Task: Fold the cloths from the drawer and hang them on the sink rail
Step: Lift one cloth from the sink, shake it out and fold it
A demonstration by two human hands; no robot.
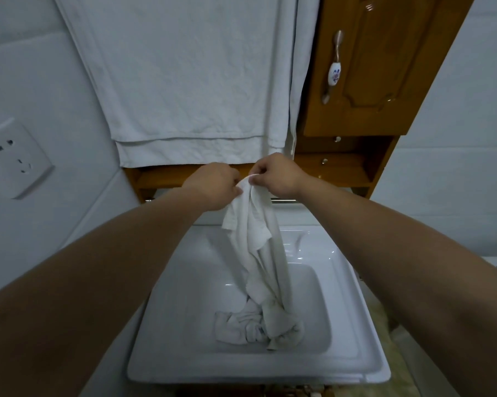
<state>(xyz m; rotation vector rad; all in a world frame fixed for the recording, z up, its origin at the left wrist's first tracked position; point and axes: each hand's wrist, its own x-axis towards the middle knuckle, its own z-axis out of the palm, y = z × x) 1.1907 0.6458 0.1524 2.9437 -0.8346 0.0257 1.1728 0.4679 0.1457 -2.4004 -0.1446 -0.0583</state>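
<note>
Looking down from head height over a white sink [167, 365], both bare forearms reaching forward. Left hand [213, 187] and right hand [278, 174] raised close together above the back of the basin, knuckles up, fingers curled. Pinching the top edge of a white cloth [256, 239] between thumb and fingertips of each hand, the two grips almost touching. Hanging down from the hands in a loose twisted strip, the cloth's lower end bunched in a crumpled heap [258, 325] on the basin floor, towards the near right side; hard to tell whether one cloth or several lie in that heap. Behind the hands, a thin metal rail [284, 200] running across just above the sink's back edge, partly hidden by the cloth and wrists. Above that, a wooden shelf [161, 179], and over it a large white towel [184, 81] hanging flat against the wall, folded double with two hems showing at the bottom. Beside the towel on the right, a wooden cabinet door [384, 67] with a metal handle [333, 70] bearing a painted ceramic centre. On the tiled wall at the left, a white power socket [14, 159]. Beneath the sink's right side, a strip of mottled yellowish counter [396, 353].
</note>
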